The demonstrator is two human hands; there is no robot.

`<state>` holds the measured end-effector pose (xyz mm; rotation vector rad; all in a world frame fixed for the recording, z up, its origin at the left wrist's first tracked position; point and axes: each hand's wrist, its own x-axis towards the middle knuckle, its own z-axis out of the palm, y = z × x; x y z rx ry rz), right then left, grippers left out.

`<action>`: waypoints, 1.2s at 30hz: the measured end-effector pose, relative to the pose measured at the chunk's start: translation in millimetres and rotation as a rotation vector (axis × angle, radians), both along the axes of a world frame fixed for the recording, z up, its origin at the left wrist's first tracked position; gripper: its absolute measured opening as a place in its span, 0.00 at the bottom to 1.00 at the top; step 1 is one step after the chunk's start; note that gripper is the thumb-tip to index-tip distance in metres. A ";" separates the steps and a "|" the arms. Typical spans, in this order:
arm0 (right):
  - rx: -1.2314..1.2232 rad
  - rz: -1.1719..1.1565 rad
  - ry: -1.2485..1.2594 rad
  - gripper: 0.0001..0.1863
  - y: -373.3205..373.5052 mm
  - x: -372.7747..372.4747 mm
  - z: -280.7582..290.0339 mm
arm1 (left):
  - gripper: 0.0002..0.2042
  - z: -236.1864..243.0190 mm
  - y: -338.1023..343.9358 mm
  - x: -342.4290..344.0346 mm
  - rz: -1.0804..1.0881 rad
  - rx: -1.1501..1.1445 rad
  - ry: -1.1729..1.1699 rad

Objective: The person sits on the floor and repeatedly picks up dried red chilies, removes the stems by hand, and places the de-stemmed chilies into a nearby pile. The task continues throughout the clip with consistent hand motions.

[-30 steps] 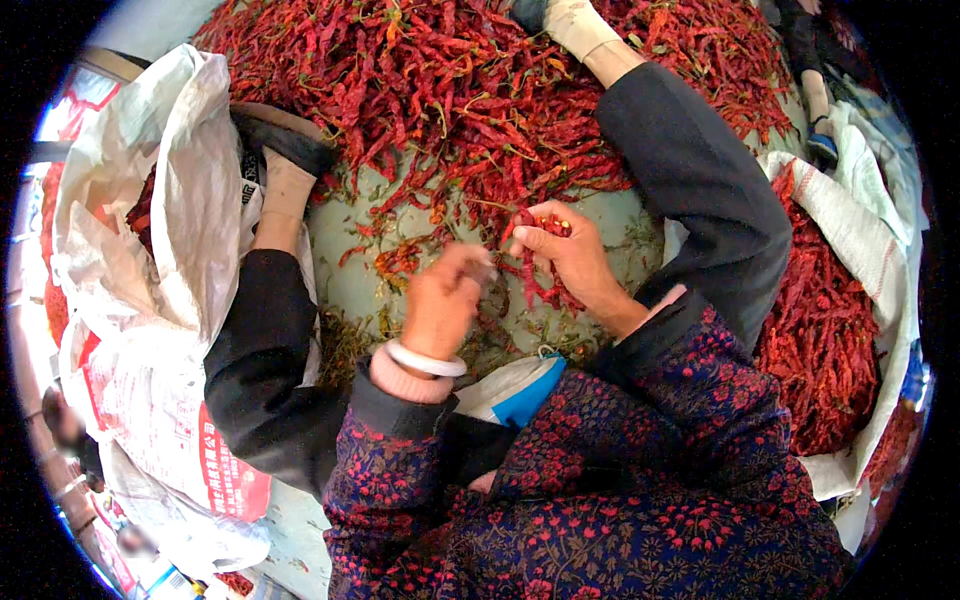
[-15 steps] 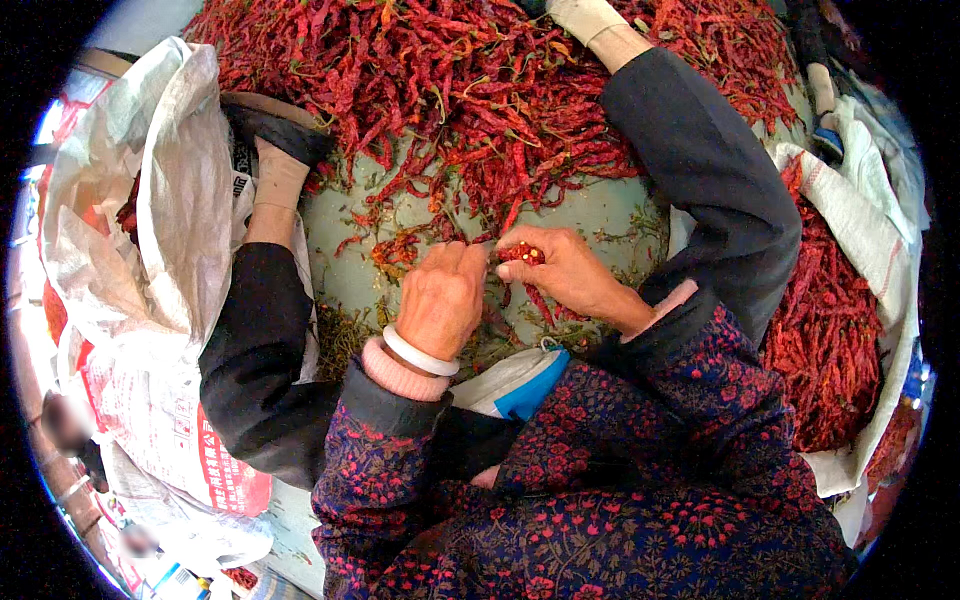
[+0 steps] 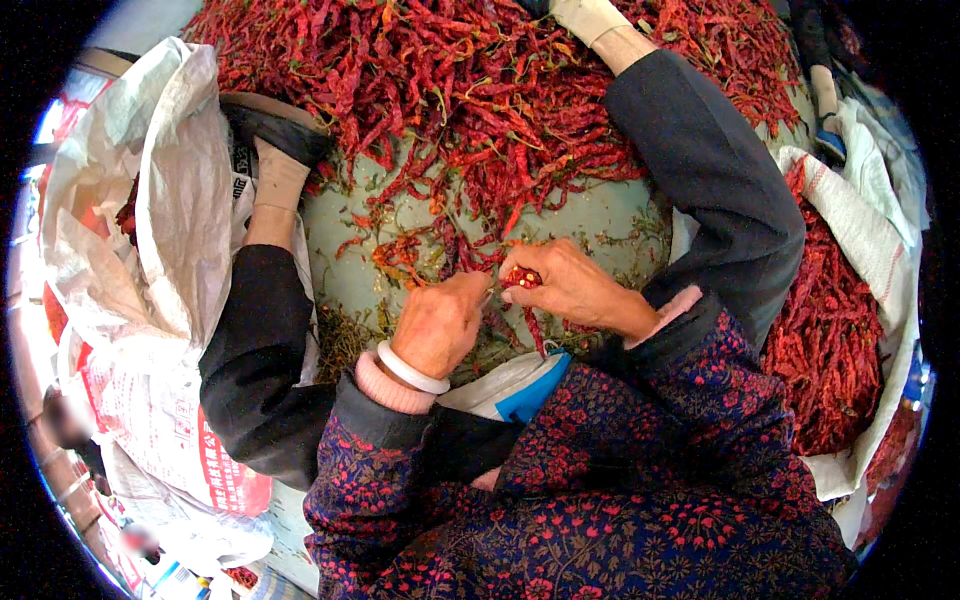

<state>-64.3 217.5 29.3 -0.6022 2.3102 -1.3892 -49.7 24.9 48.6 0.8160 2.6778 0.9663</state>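
Note:
My right hand is closed around some dried red chilies, with pale seeds showing at the end by the thumb. One chili hangs down below these fingers. Close beside it, my left hand has thumb and fingers pinched together, and whatever is between the fingertips is too small to make out. A white bangle circles the left wrist. Just beyond both hands, loose dried chilies trail off the big heap between my feet.
A white woven sack stands gaping at my left. At my right, another sack lies open, full of dried chilies. Stem scraps litter the floor by my left leg. A white and blue item lies near my lap.
My left hand has come down a little toward me, its fingers turning to the right. My right hand has lowered slightly, still around the chilies.

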 end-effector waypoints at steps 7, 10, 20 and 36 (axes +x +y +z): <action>0.003 0.006 -0.002 0.10 -0.6 3.2 -2.1 | 0.01 -5.3 5.1 6.3 -0.003 -0.089 0.034; 0.034 0.025 0.071 0.09 -1.2 6.9 -7.0 | 0.01 -9.4 8.5 10.2 0.003 -0.122 0.021; 0.025 0.228 0.094 0.06 3.3 6.5 -0.1 | 0.02 -9.5 -4.2 16.6 -0.051 0.067 -0.232; -0.531 0.684 -0.548 0.06 -4.5 19.4 21.4 | 0.10 12.8 -27.6 36.4 -0.208 0.708 -1.460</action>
